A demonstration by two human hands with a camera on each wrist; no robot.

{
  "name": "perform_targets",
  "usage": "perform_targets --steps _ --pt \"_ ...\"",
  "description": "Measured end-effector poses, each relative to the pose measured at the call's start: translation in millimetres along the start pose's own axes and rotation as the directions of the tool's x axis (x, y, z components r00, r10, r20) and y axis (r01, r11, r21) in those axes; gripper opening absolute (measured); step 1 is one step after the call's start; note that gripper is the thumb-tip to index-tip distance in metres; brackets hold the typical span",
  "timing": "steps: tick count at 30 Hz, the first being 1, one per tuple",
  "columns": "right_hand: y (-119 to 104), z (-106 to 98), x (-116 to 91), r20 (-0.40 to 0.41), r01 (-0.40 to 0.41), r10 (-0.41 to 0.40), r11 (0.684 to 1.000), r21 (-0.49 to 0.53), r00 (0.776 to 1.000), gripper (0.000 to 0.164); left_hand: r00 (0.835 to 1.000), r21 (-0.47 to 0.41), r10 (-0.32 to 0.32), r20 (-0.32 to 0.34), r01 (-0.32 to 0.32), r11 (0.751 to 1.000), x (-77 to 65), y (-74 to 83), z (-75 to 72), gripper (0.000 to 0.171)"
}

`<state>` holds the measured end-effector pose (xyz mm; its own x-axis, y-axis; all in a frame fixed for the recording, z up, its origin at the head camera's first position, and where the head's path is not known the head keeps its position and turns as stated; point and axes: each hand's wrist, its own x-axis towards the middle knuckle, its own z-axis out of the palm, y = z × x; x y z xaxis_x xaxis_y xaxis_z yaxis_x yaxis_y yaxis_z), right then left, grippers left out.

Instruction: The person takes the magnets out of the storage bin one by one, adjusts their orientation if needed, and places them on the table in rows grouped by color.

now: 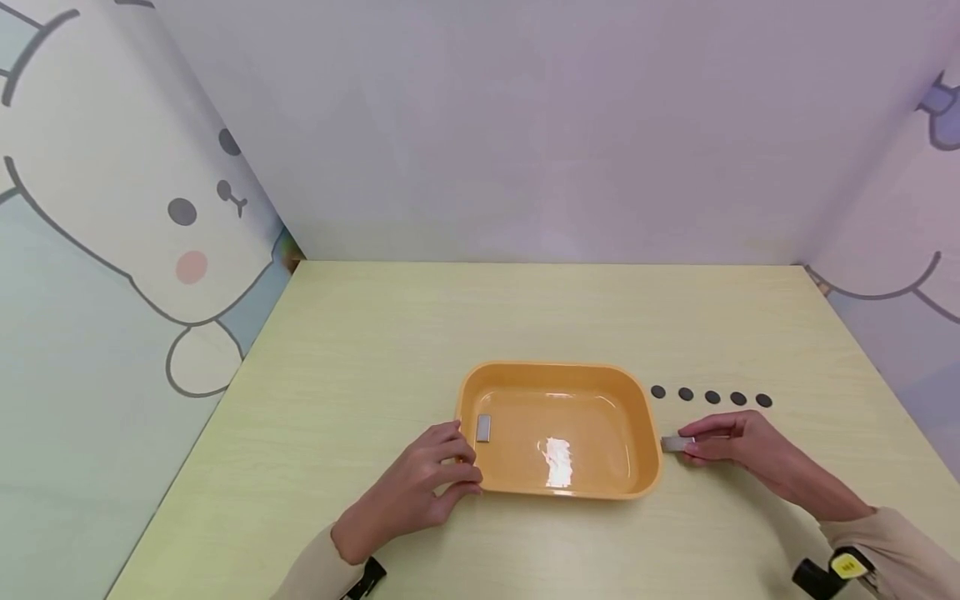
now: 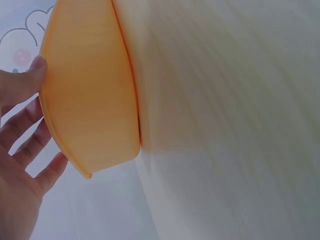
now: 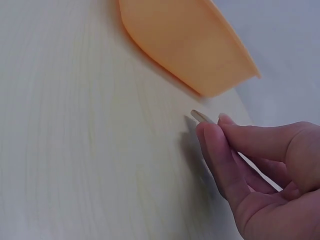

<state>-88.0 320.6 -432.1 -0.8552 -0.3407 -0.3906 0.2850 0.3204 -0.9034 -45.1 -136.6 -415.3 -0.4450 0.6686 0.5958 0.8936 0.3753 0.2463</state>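
Observation:
An orange rectangular basin [image 1: 525, 493] with rounded corners stands on the table. My left hand [image 1: 427, 477] rests at its left front corner, fingertips and thumb touching the rim; in the left wrist view these fingers [image 2: 30, 142] are spread and fairly straight. A small silver-grey rectangular block [image 1: 483, 428] lies inside the basin near its left wall. To the right of the basin, my right hand [image 1: 738, 446] pinches a similar thin grey block [image 1: 672, 444] between thumb and fingertips. This block's free end [image 3: 199, 115] points towards the basin's outer wall; its other end is hidden by the fingers.
Several small black discs [image 1: 712, 397] form a row on the table to the right of the basin, beyond my right hand. The pale wood-patterned table [image 1: 360, 333] meets a plain back wall [image 1: 525, 133] and side panels with cartoon drawings.

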Motion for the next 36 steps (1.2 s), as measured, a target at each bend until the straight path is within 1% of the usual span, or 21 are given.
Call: perform_targets --steps 7,11,15,16,19,24,26,31,36 --pt "0 1 0 -0.027 0.026 -0.027 0.998 -0.056 0.999 0.042 1.0 -0.002 -0.003 0.001 0.003 1.0 1.1 0.5 -1.0 0.014" --pt "-1 2 1 -0.048 0.064 -0.07 0.99 -0.122 0.996 0.04 1.0 -0.008 -0.002 -0.002 0.002 1.0 1.5 0.7 -1.0 0.015" --pt "-2 4 3 -0.069 0.109 -0.127 0.97 -0.215 0.99 0.036 1.0 -0.012 -0.002 -0.005 0.002 1.0 1.4 0.6 -1.1 0.015" --pt "-3 4 3 -0.072 0.12 -0.141 0.963 -0.241 0.987 0.035 1.0 -0.013 -0.003 -0.005 0.003 1.0 1.4 0.6 -1.0 0.015" --pt "-4 8 4 -0.109 0.115 -0.157 0.941 -0.317 0.982 0.033 1.0 -0.014 -0.002 -0.006 0.002 1.0 1.5 0.4 -1.0 0.016" --pt "-6 13 4 -0.143 0.137 -0.211 0.903 -0.408 0.967 0.027 1.0 -0.017 0.0 -0.009 0.0 1.0 1.6 0.4 -1.0 0.016" --pt "-8 15 4 -0.151 0.155 -0.247 0.879 -0.452 0.957 0.025 1.0 -0.019 0.0 -0.011 0.0 1.0 1.4 0.5 -1.0 0.015" --pt "-9 20 4 -0.181 0.161 -0.308 0.815 -0.556 0.934 0.022 1.0 -0.033 -0.022 -0.008 0.021 0.999 0.9 1.5 -0.8 0.014" --pt "-10 22 5 -0.176 0.189 -0.377 0.75 -0.634 0.909 0.019 0.999 -0.031 -0.032 -0.002 0.031 0.999 1.5 2.2 -1.7 0.014"
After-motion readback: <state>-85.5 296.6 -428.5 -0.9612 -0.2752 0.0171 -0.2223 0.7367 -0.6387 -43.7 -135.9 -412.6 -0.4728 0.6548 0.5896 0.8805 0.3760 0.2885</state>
